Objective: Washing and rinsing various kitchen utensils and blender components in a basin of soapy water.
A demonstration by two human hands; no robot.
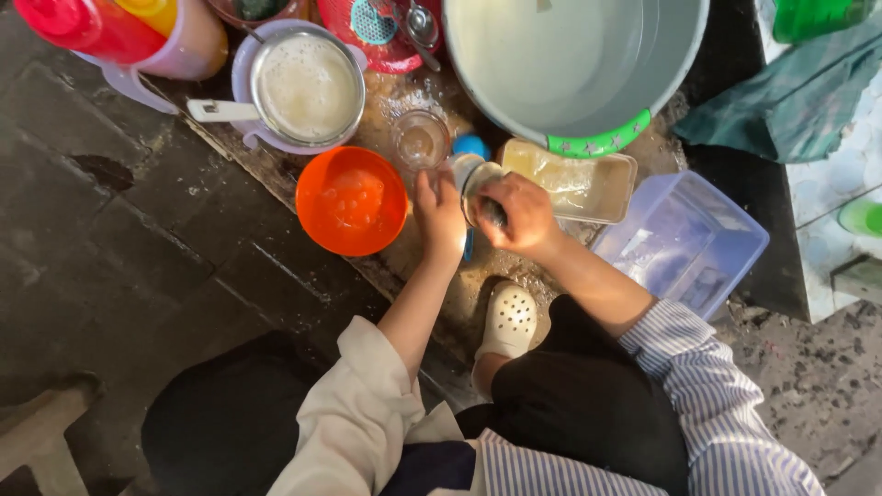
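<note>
A dark, wet stone floor fills the view, with a soaked wooden board laid across it and crowded with dishes. A person squats over the board, a white clog planted just below the hands.

The left hand closes its fingers round the side of a clear glass, which lies tilted on its side just above the board, between the orange bowl and the rectangular plastic tub. The right hand is curled tight, fingers pressed together at the mouth of the glass; something dark shows in that grip, but what it is cannot be told.

A second clear glass stands upright just beyond the hands, and a small blue thing sits beside it. Further up stands a lilac pot with a white handle and a metal strainer full of foamy white liquid. A big grey basin with a green patch on its rim takes up the top centre. To the right, a clear bluish box rests on the floor, close beside the tub. A red and yellow jug sits at the top left corner.
</note>
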